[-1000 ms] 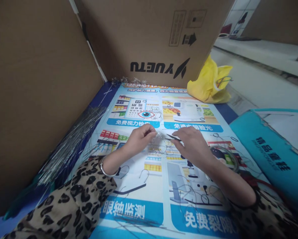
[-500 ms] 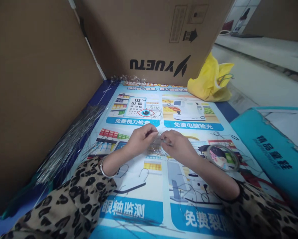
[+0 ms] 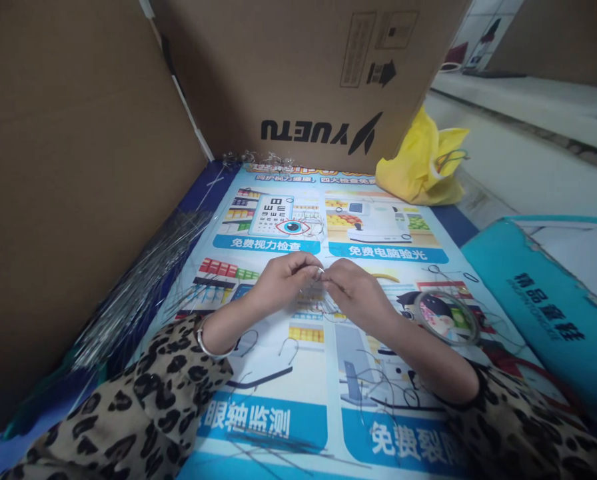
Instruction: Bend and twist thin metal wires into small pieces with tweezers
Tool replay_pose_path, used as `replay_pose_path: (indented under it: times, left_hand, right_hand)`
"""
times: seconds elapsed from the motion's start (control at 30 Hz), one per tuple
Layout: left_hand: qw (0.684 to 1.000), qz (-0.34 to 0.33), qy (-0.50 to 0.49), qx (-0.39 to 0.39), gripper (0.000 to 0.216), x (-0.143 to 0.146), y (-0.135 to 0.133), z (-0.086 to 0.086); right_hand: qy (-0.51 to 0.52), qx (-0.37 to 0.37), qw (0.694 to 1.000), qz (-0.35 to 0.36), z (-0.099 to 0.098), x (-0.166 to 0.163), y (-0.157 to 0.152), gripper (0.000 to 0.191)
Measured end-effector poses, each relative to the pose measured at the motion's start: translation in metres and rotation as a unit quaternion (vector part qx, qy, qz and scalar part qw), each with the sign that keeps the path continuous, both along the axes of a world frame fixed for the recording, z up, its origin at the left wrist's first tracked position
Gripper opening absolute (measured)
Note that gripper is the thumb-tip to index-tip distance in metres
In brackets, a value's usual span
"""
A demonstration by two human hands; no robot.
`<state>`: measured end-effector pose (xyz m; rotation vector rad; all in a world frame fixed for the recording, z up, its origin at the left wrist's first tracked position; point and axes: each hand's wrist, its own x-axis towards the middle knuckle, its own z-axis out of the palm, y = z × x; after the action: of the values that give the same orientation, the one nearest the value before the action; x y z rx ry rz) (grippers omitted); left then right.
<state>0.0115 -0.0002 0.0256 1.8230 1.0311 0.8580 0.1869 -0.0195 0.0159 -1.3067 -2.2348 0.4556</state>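
My left hand (image 3: 283,280) and my right hand (image 3: 356,290) meet fingertip to fingertip over a printed poster (image 3: 308,373) lying flat. Both pinch a small clear piece with thin wire (image 3: 320,274) between them; it is too small to name exactly. My left wrist wears a silver bangle (image 3: 204,340). Loose black wire hooks (image 3: 288,347) lie on the poster below my hands. Both sleeves are leopard print.
A bundle of thin silver wires (image 3: 138,287) lies along the left. Cardboard boxes (image 3: 298,73) wall the back and left. A yellow plastic bag (image 3: 423,167) sits at the back right, a tape roll (image 3: 446,317) right of my hands, a teal bag (image 3: 543,307) far right.
My right hand moved left and closed in on my left hand until the fingertips met. The dark thin piece it held a second ago no longer shows.
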Motion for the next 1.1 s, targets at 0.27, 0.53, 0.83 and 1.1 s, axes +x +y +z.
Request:
replay_pose_path:
  times: [0.27,0.53,0.83,1.1]
  left_hand:
    - [0.999,0.025,0.035,0.011,0.012,0.004,-0.005,0.005]
    - [0.997,0.025,0.061,0.048,0.010,0.006,-0.009,0.013]
    - [0.996,-0.031,0.055,0.060,0.014,0.003,-0.007,0.007]
    - [0.992,-0.051,0.099,0.061,0.015,0.003,-0.009,0.007]
  right_hand:
    - [-0.007,-0.006,1.000,0.006,0.001,-0.002,0.000,0.015]
    - [0.006,-0.018,1.000,0.004,0.001,-0.003,0.000,0.015]
    - [0.057,-0.040,0.997,-0.020,-0.001,0.001,0.003,0.011]
    - [0.063,-0.066,0.994,-0.063,0.001,0.001,0.000,0.007]
